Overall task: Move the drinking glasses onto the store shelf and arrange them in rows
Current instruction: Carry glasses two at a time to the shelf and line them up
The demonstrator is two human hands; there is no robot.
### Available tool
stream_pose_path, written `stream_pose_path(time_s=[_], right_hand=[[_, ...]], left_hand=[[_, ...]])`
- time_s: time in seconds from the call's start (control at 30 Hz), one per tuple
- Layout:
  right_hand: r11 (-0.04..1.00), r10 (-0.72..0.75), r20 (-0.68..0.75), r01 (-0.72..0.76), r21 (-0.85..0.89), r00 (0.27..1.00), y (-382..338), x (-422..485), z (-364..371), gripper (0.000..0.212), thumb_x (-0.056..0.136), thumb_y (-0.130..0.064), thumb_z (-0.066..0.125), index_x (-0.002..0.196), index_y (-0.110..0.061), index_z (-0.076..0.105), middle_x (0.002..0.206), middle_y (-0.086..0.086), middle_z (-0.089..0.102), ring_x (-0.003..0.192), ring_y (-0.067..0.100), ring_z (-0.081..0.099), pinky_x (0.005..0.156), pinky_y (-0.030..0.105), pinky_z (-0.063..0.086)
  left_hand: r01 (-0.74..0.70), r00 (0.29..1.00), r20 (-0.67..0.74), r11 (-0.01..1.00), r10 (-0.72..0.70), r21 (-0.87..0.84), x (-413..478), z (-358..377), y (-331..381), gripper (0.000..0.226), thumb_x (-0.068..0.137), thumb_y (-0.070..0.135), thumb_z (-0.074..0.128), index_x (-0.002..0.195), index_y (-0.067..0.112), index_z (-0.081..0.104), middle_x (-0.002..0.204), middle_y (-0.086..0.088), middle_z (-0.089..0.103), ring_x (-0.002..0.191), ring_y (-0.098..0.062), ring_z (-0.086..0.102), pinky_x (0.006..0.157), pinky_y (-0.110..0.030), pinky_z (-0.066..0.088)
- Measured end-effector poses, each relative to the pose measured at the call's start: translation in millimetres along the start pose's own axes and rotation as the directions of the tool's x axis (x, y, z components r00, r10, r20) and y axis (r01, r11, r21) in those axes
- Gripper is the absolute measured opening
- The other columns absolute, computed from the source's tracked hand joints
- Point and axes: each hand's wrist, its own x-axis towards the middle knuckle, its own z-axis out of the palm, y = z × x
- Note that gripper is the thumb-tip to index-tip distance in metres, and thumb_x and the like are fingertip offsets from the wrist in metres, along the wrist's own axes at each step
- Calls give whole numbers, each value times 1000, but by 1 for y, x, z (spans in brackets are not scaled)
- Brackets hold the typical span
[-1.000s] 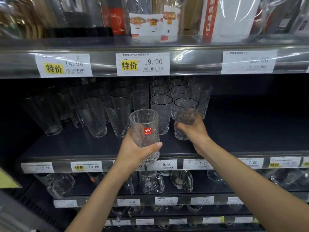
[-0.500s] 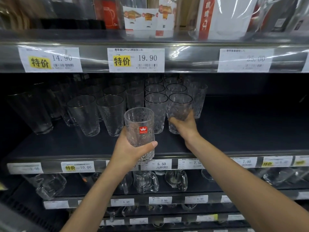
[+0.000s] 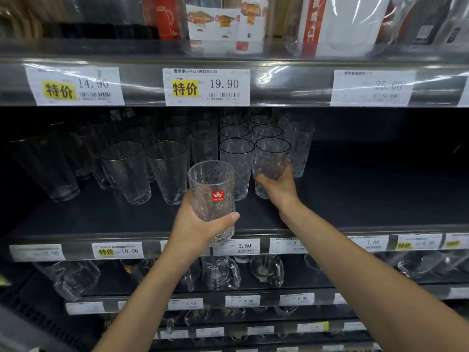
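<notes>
The dark store shelf (image 3: 355, 199) carried rows of clear tumblers behind a rail of price tags (image 3: 245, 246). At the right end of the front row stood a patterned glass (image 3: 272, 158), with the grip of the right hand (image 3: 279, 189) wrapped round its lower half. Over the last second it had slid back level with its neighbour (image 3: 236, 163), so that row looked nearly squared. The left hand (image 3: 198, 227) kept its grip round a labelled glass (image 3: 210, 184), upright and off the shelf, before its front edge. It was probably next to be placed. Glass mugs (image 3: 220, 273) stood on the tier below.
</notes>
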Motion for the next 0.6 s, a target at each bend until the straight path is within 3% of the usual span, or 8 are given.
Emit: stream_pose_path(time_s=[0.13,0.3,0.4,0.53,0.6], right_hand=[[1000,2,2,-2,-1,1000,-1,-2,0,52,80,-17,77,120,-23,43,97,-16,63,88,-4,60,76,15,43],[1000,17,6,-17,-22,1000,-4,-5,-1,51,78,-24,81,114,-24,45,99,-12,64,97,8,63,80,19,45],[998,43,66,-41,-39,997,-8,-10,-8,59,78,-29,82,122,-24,42,107,-11,61,99,8,59,77,15,42],[991,84,160,-67,-112,984,-14,-14,-31,86,77,-38,82,144,-20,31,123,-8,53,109,9,51,92,22,38],[984,97,197,-65,-167,976,-16,-13,-52,85,77,-46,79,144,-22,33,127,-4,55,114,13,53,97,25,40]], left_hand=[[-12,1000,-8,1000,12,-9,0,3,-1,66,65,25,91,120,23,55,105,6,71,95,-5,69,82,-23,52],[-18,1000,1,1000,18,-5,-1,8,-1,66,64,27,91,120,21,57,105,4,72,93,-4,69,81,-24,53],[-19,1000,0,1000,19,7,-1,12,2,64,67,26,90,121,21,56,105,6,71,91,-1,69,74,-14,50],[-25,999,-32,1000,25,12,-5,27,9,66,67,25,89,123,21,54,107,6,70,94,-3,68,76,-16,51],[-24,998,-51,1000,25,3,-7,39,13,68,68,23,89,125,20,53,108,6,69,96,-4,67,76,-16,51]])
